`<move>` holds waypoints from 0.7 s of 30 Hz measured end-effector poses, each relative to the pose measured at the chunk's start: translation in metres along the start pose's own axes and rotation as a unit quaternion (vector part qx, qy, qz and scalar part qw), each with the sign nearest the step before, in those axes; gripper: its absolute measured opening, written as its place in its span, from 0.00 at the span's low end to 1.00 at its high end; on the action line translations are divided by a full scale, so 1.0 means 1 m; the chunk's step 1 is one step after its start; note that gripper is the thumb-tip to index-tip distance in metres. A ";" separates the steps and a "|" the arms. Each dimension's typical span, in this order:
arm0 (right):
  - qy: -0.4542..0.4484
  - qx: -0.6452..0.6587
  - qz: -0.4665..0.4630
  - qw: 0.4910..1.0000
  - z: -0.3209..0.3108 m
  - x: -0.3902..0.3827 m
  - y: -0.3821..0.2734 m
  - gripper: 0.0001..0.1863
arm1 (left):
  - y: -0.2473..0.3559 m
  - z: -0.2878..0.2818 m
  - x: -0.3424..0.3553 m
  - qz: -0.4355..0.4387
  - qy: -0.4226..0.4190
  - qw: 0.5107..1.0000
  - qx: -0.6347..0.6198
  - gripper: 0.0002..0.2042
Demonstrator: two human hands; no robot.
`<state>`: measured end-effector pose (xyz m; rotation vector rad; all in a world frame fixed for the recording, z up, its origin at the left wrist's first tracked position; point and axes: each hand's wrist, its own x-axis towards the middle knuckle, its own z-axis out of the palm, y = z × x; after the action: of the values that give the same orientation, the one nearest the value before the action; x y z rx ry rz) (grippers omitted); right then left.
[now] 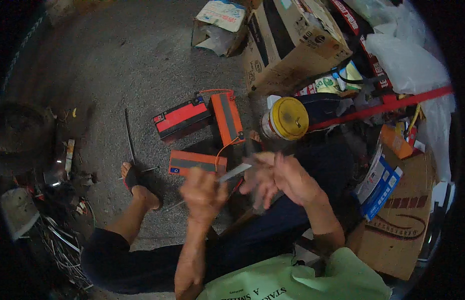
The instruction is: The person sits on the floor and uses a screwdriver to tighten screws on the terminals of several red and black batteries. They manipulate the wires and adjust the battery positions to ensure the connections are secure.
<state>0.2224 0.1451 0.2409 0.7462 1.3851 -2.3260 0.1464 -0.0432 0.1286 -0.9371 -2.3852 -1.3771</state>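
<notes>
My left hand is closed in a fist round a flat, pale strip, whose exact kind I cannot make out. The strip slants up to the right, its far end close by my right hand. That hand is turned palm up, its blurred fingers apart; whether they touch the strip is unclear. Just beyond the left hand, an orange and grey battery lies on the ground. Farther off are a second orange and grey battery, with an orange wire at its near end, and a red and black battery.
A yellow-lidded bucket stands to the right of the batteries. Cardboard boxes, plastic bags and a red bar crowd the right side. Scrap wires lie at lower left, and a metal rod beyond my left foot.
</notes>
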 end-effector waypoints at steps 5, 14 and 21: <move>0.142 -0.153 0.002 0.978 0.015 -0.045 0.024 0.19 | 0.045 0.033 -0.031 0.026 -0.069 0.992 -0.102 0.13; 0.282 -0.239 -0.098 0.924 0.030 -0.084 0.025 0.18 | 0.057 0.052 -0.053 -0.102 -0.034 0.984 -0.143 0.16; 0.297 -0.264 -0.102 0.912 0.034 -0.077 0.027 0.18 | 0.053 0.069 -0.073 -0.153 -0.087 0.980 -0.091 0.29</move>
<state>0.2896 0.1037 0.2801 1.2261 2.3200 -1.7540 0.2438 0.0030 0.0928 -0.7856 -2.6580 -1.7132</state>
